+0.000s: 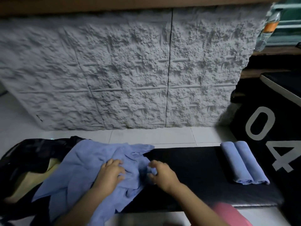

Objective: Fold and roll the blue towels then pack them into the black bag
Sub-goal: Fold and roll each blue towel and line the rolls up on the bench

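Heap of loose blue towels [91,170], crumpled, spread over the left end of the black mat [195,173] and spilling off its left edge. Left hand [112,172] flat on top of the heap, fingers spread and slightly curled, pressing into the cloth rather than clamped round it. Right hand [162,173] at the heap's right edge, over the mat, fingers bent in a pinch on a small fold of blue towel. Two rolled towels [242,163], side by side and touching, at the far right end of the mat, well apart from the heap. Black bag [32,154] left of the mat, open, partly under the heap, pale lining showing inside. Textured grey panel [130,70] upright beyond the mat.
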A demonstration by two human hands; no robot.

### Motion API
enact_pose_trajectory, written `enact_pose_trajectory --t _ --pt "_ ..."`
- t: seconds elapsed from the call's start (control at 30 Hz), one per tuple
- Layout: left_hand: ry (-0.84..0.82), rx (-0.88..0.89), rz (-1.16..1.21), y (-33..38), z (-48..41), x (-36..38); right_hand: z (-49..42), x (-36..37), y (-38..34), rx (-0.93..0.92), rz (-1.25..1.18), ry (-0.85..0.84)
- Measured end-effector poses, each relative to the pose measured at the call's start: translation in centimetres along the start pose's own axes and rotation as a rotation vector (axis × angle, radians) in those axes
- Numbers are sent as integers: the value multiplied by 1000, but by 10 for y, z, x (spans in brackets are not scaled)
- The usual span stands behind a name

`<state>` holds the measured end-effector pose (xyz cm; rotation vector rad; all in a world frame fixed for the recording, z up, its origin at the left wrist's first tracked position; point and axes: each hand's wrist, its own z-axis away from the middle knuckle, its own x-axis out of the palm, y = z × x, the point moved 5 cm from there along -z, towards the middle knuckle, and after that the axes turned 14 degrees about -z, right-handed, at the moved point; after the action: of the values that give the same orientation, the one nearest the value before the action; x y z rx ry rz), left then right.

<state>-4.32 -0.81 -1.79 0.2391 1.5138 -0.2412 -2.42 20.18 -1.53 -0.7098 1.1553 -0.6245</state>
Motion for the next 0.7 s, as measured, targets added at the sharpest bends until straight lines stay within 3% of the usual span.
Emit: enact_pose_trajectory --t 0.1,0.17,0.23,0.37,0.57,0.7 --pt "187 -11 538 13 -4 -36 4 19 -25 -92 -155 -49" --pt "101 -88 823 20 -11 -55 6 13 -44 -180 -152 -13" --pt "67 -69 945 26 -15 -76 9 -1 -63 -236 -255 50" --pt "162 -118 1051 23 -17 -116 16 -50 -93 -290 -562 165" --pt "341 -124 1146 47 -4 -172 35 -130 -102 -212 -658 377" --pt "98 65 1091 82 12 -186 45 -153 -95 -166 -746 356"
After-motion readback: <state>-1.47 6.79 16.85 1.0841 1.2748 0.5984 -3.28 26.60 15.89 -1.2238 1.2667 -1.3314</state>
